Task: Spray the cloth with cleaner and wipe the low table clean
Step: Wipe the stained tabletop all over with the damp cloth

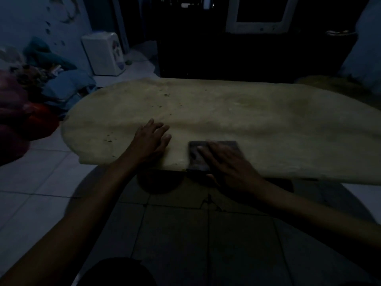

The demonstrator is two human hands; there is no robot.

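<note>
The room is dim. A low pale oval table [237,112] fills the middle of the view, with small dark specks near its left and centre. A dark folded cloth [198,155] lies at the table's near edge. My right hand [228,166] presses flat on the cloth, fingers spread over it. My left hand [151,139] rests palm down on the bare tabletop just left of the cloth, fingers apart and holding nothing. No spray bottle is in view.
A white boxy appliance [105,53] stands on the tiled floor at the back left. A heap of clothes and bags [31,89] lies left of the table. Dark furniture [237,54] stands behind the table. A yellowish mat [340,85] shows at the right rear.
</note>
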